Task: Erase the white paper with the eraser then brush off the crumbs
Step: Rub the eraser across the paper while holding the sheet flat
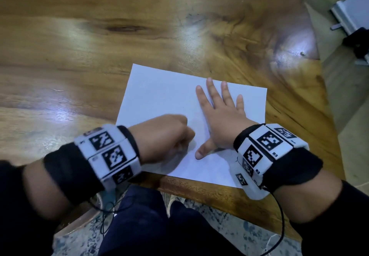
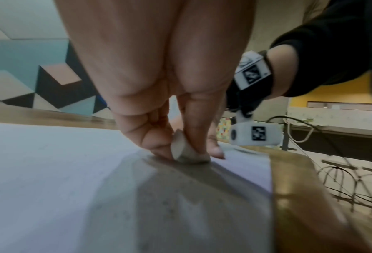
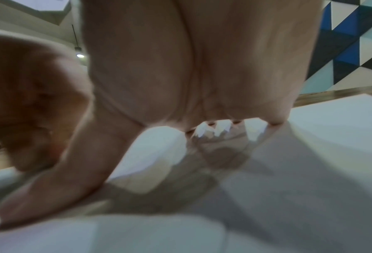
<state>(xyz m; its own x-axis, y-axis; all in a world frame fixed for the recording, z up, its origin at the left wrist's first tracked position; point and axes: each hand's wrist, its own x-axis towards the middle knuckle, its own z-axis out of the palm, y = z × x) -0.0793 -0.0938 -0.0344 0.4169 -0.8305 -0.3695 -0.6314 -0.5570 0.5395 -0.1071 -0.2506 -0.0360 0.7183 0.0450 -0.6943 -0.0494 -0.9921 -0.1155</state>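
Note:
A white sheet of paper lies on the wooden table near its front edge. My left hand is curled in a fist on the paper's near left part and pinches a small white eraser between thumb and fingers, its lower end touching the paper. My right hand lies flat on the right half of the sheet, fingers spread and straight, thumb pointing toward the left hand. In the right wrist view the palm presses the paper. The eraser is hidden in the head view.
The wooden table stretches far and left of the sheet; its right edge and front edge run close to the paper. My legs show below the front edge. A white and black device stands on the floor at far right.

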